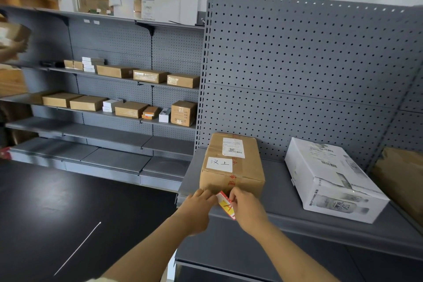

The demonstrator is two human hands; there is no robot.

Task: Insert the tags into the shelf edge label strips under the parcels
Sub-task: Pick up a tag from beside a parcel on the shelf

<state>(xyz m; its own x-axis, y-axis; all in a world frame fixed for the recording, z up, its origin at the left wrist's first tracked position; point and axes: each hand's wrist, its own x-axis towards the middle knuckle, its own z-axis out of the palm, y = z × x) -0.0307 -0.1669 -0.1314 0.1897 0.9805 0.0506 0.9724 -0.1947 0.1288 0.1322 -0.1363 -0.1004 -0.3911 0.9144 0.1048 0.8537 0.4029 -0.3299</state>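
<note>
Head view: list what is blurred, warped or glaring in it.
Head view: the light is even and soft, with no harsh glare; the cardboard box at the far left edge is smeared by motion blur; the edges of the pegboard panel bow from the wide-angle lens; the tag and the brown parcel are sharp.

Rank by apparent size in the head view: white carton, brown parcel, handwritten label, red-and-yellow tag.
1. White carton
2. Brown parcel
3. Handwritten label and red-and-yellow tag look alike; the tag is partly covered, so I leave them unranked.
</note>
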